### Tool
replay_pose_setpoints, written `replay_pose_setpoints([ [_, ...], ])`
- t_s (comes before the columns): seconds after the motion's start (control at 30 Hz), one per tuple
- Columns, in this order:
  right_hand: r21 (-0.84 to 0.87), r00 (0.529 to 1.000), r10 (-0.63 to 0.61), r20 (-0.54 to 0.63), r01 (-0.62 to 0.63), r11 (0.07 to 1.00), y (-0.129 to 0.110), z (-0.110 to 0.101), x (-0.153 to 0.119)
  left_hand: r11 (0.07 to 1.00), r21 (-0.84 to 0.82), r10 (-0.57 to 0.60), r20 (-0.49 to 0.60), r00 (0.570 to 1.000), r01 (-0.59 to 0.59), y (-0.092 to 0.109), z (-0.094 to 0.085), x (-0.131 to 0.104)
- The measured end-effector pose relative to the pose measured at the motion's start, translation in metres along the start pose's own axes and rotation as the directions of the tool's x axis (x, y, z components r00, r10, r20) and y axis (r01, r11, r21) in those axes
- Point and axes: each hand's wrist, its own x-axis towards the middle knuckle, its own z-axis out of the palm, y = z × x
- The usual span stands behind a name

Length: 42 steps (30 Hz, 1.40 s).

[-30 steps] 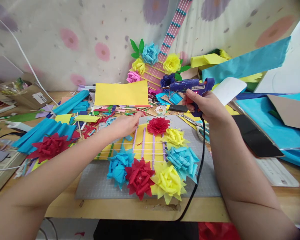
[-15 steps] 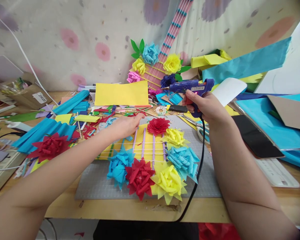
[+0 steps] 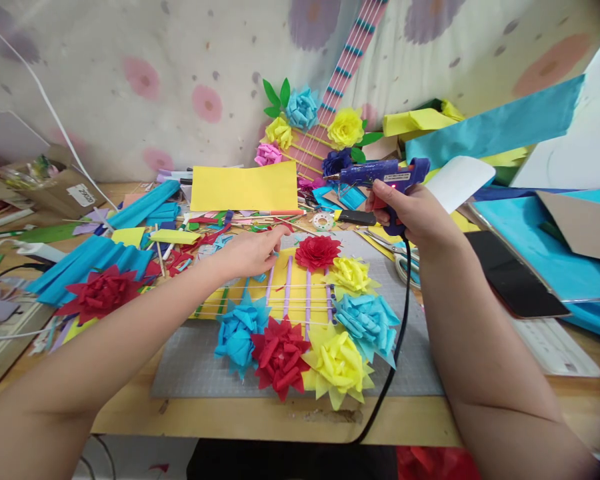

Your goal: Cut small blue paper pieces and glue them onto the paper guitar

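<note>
In my right hand [image 3: 397, 207], a blue hot glue gun [image 3: 375, 173] is gripped, its nozzle pointing left and a black cord hanging down. My left hand [image 3: 257, 252] reaches over the upper edge of a yellow paper guitar [image 3: 277, 273]. Its fingers are bent together with the index finger stretched rightward; whatever they hold or press is hidden behind the hand. Purple strips and white strings cross the guitar. Around its body sit a red paper flower [image 3: 317, 253], a larger red one [image 3: 281, 358], two blue flowers [image 3: 366, 321] and two yellow flowers [image 3: 341, 363].
Underneath lies a grey cutting mat [image 3: 195, 373]. Paper scraps and sticks clutter the back left, near a loose red flower [image 3: 100, 293]. A pink paper guitar [image 3: 310, 150] leans on the wall. Scissors [image 3: 403, 257] and a black phone [image 3: 515, 273] lie right.
Almost nothing differs. The whole view has shifted very slightly, while both hands keep their places and the glue gun stays in my right hand.
</note>
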Motion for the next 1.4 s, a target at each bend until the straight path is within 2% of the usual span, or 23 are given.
replay_pose_setpoints([
  [0.13, 0.015, 1.0, -0.002, 0.002, 0.002, 1.0, -0.001, 0.0, 0.0, 0.995, -0.099, 0.02, -0.019, 1.0, -0.022, -0.003, 0.0, 0.001],
  [0.33, 0.011, 1.0, 0.0, 0.002, 0.0, 1.0, 0.0, 0.0, 0.0, 0.971, -0.231, -0.068, -0.043, 0.997, 0.057, -0.001, -0.004, 0.004],
  [0.47, 0.008, 1.0, -0.001, 0.011, 0.001, 1.0, 0.0, -0.001, 0.001, 0.925, -0.346, -0.196, -0.083, 0.977, 0.156, -0.001, -0.007, 0.007],
  [0.53, 0.007, 1.0, -0.003, 0.014, 0.003, 1.0, 0.0, -0.001, 0.001, 0.891, -0.413, -0.224, -0.043, 0.974, 0.187, -0.002, -0.007, 0.009],
  [0.7, 0.007, 1.0, 0.007, 0.009, -0.007, 1.0, 0.0, 0.0, 0.001, 0.813, -0.544, -0.199, 0.081, 0.977, 0.21, -0.007, -0.002, 0.013],
  [0.8, 0.002, 1.0, 0.015, 0.014, -0.015, 1.0, 0.001, 0.0, 0.002, 0.776, -0.592, -0.194, 0.104, 0.976, 0.217, -0.01, 0.0, 0.014],
  [0.97, -0.003, 1.0, 0.007, 0.013, -0.007, 1.0, 0.002, -0.001, 0.002, 0.765, -0.606, -0.188, 0.112, 0.976, 0.217, -0.01, 0.0, 0.014],
  [1.13, 0.008, 1.0, 0.003, 0.018, -0.003, 1.0, 0.001, 0.0, 0.002, 0.84, -0.492, -0.207, 0.096, 0.974, 0.227, -0.004, -0.004, 0.015],
  [1.4, 0.015, 1.0, 0.0, 0.024, 0.0, 1.0, 0.002, 0.0, 0.002, 0.872, -0.43, -0.22, 0.085, 0.972, 0.235, 0.0, -0.006, 0.015],
])
